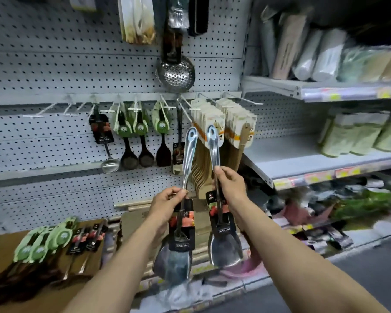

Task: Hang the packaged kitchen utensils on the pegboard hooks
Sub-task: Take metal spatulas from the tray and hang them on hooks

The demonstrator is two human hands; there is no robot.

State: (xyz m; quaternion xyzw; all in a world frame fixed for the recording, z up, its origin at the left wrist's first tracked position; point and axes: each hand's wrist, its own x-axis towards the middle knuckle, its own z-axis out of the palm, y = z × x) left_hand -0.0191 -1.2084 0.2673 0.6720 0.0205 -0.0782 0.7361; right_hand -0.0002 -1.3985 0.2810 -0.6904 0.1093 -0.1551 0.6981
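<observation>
Steel packaged spatulas stand upright near the grey pegboard point(54, 64): left hand point(167, 204) grips the left steel spatula point(189, 154), right hand point(231, 186) grips the right steel spatula point(213, 147).

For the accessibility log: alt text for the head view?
Left hand and right hand each hold a steel spatula, left spatula and right spatula, handle up toward the pegboard hooks, where ladles already hang.

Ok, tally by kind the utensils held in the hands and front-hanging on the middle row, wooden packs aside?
Steel spatulas, held: 2
Steel ladle: 1
Black spoons, green cards: 2
Black spatula, green card: 1
Carded utensil, kind unclear: 1
Total: 7
</observation>
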